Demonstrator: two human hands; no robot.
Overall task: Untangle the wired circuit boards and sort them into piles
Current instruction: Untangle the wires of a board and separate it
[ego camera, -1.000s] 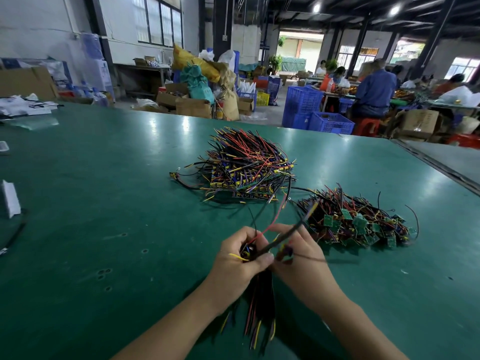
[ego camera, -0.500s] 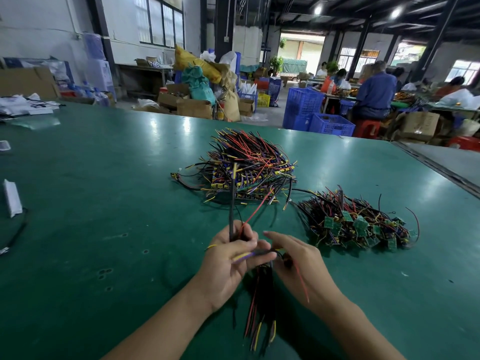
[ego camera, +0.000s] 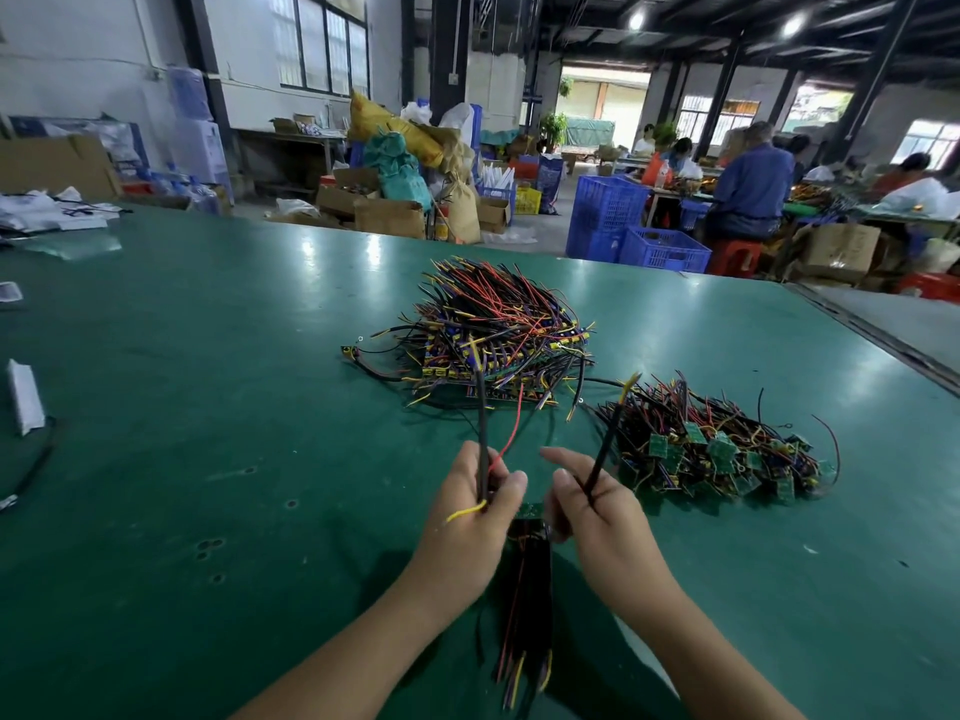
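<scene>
Two hands sat low in the view, forearms entering from 6 o'clock, with a narrow gap between them. Left hand (ego camera: 467, 517): back toward the camera, fingers curled round a black wire (ego camera: 483, 423) that stood almost upright out of the fist, toward 12 o'clock. A red wire (ego camera: 511, 436) rose just beside it, and a yellow wire end (ego camera: 465, 513) stuck out toward 9 o'clock. Right hand (ego camera: 597, 511): thumb and fingers pinched a yellow-tipped black wire (ego camera: 608, 439) that leaned toward 1 o'clock.

A small green circuit board (ego camera: 531, 510) showed in the gap between the hands. A wire bundle (ego camera: 524, 605) trailed from it toward 6 o'clock. Could not tell whether the bundle touched the green table (ego camera: 208, 433).

At 12 o'clock from the hands lay a stacked pile (ego camera: 498, 345) of boards, its red, black and yellow leads fanned away from the camera. At 2 o'clock lay a tangled heap (ego camera: 717, 449) of small green boards and wires. The two lay just beside each other, with loose leads reaching between them.

At 9 o'clock, well apart from the hands, a white strip (ego camera: 23, 397) lay on the table. Beyond the far edge, at 1 o'clock, stood blue crates (ego camera: 665, 249).
</scene>
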